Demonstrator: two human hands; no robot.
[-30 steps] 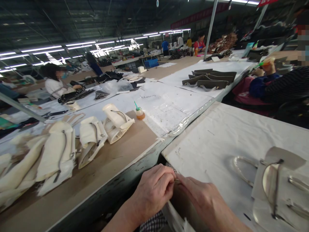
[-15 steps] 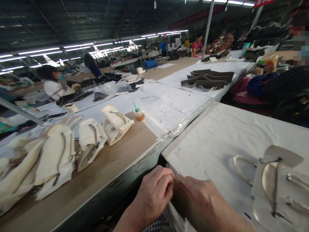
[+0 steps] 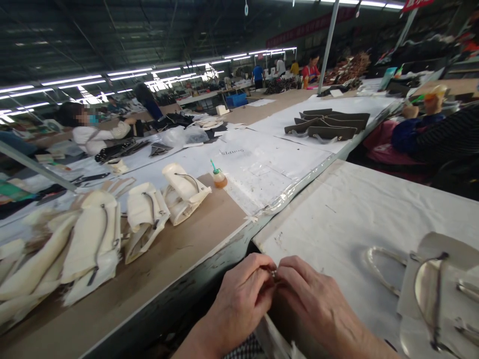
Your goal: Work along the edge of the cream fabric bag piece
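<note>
My left hand [image 3: 241,294] and my right hand [image 3: 316,296] meet at the table's edge, thumbs and fingers pinched on the upper edge of a pale bag piece [image 3: 275,339]. The piece hangs below the hands with a frayed white edge. Its darker inner side is in shadow, and the spot between my fingertips is mostly hidden. To the right lies a cream bag part [image 3: 419,294] with a dark zipper and a looped strap.
Several cream bag bodies [image 3: 93,234] with zippers stand on the left table. Near them is a small bottle [image 3: 219,180] with a green nozzle and amber liquid. Dark folded pieces [image 3: 333,124] lie farther back. A co-worker's sleeve [image 3: 445,132] is at right, a masked person at left.
My right fingers have curled inward from a flatter pose, against the left fingertips. The view has shifted slightly. The masked person at left has stretched an arm forward.
</note>
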